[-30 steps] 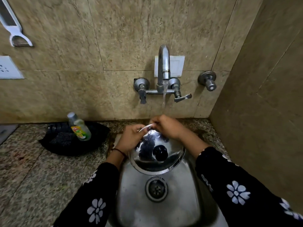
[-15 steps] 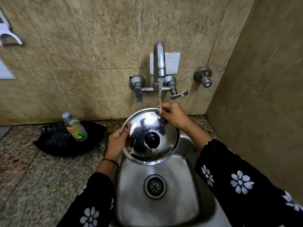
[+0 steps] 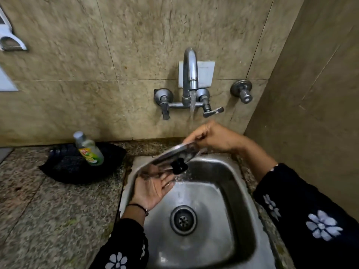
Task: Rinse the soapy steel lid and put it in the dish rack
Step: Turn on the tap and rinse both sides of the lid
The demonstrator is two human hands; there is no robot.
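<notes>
The steel lid [image 3: 171, 154] hangs over the sink, tipped almost edge-on, its black knob [image 3: 179, 166] pointing down and toward me. My right hand [image 3: 211, 137] grips the lid's far rim, just under the running tap stream [image 3: 192, 105]. My left hand [image 3: 153, 186] lies palm-up beneath the lid's lower left edge, fingers spread and touching its underside. Water runs off the lid into the steel sink [image 3: 239, 191]. No dish rack is in view.
The wall tap [image 3: 189, 74] with two valve handles runs above the sink; a third valve [image 3: 241, 91] sits to its right. On the granite counter to the left, a dish-soap bottle [image 3: 88, 149] leans in a black tray [image 3: 77, 167]. A tiled wall closes the right side.
The lid has turned from facing me, knob up, to nearly edge-on with the knob underneath. My left hand left the rim and opened flat below it. My right hand kept its grip.
</notes>
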